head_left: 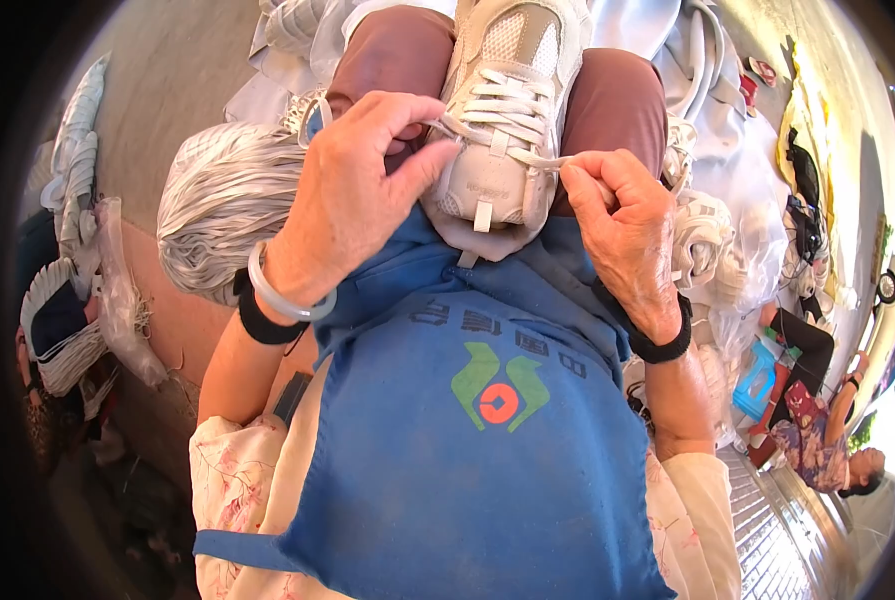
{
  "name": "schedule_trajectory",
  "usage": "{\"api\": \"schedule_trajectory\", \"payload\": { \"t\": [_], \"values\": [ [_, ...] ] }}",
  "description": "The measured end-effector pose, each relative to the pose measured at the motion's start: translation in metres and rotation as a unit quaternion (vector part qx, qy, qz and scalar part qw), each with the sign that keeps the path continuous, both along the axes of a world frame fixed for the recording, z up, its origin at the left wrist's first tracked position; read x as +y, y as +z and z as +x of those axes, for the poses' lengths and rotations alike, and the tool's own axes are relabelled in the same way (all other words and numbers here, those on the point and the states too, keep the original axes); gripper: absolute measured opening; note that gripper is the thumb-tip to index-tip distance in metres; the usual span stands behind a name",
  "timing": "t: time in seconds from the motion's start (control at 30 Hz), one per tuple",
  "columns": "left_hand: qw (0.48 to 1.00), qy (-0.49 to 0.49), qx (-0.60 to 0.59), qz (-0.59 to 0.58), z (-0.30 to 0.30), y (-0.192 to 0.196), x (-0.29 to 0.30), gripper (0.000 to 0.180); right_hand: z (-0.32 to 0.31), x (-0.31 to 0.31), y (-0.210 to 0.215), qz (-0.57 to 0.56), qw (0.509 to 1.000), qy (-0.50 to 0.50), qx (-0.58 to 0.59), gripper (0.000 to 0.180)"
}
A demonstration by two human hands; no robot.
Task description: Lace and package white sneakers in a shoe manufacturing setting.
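A: Blue apron (467,470) lies nearest; status of the sneaker (502,110)?

B: It rests on the lap just beyond the apron, toe pointing away. Left hand (352,195) is pinched closed on one white lace (457,128) end; right hand (627,225) is pinched closed on the other.

A: Procedure?

B: My judgement: pull both ends evenly, keeping the lace flat. A bundle of laces (222,200) lies left of the sneaker.

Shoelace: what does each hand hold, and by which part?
Left hand and right hand each pinch one end of the white shoelace on the sneaker.
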State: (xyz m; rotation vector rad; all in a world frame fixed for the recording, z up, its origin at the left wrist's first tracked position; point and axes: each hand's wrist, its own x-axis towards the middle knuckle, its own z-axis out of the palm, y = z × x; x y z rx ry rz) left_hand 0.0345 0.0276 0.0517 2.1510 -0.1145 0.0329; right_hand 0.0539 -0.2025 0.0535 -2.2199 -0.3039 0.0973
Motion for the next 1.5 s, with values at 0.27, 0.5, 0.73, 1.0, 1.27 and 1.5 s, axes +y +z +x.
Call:
{"api": "schedule_trajectory", "payload": {
  "t": [0.27, 0.5, 0.73, 1.0, 1.27, 1.5],
  "values": [
    [0.985, 0.0, -0.073, 0.158, -0.014, 0.001, -0.009, 0.039, 0.001, 0.005, -0.001, 0.02, 1.0, -0.003, -0.009, 0.008],
    [0.988, -0.002, -0.117, 0.103, -0.008, -0.015, -0.008, 0.029, 0.011, 0.004, 0.005, 0.033, 0.991, 0.014, 0.128, 0.01],
    [0.992, -0.037, -0.092, 0.082, 0.003, -0.015, -0.004, 0.021, 0.018, 0.013, -0.001, -0.026, 0.995, 0.083, -0.056, 0.011],
    [0.97, -0.094, -0.107, 0.196, 0.007, -0.007, -0.007, 0.022, 0.02, 0.014, 0.004, -0.054, 0.991, 0.054, -0.106, 0.008],
    [0.941, -0.082, -0.278, 0.173, 0.005, -0.002, -0.011, 0.016, -0.012, 0.01, 0.017, -0.165, 0.973, 0.048, -0.154, 0.036],
    [0.962, -0.14, -0.219, 0.081, -0.035, 0.021, -0.035, 0.019, -0.02, 0.024, 0.012, -0.227, 0.963, 0.055, -0.131, 0.026]
  ]
}}
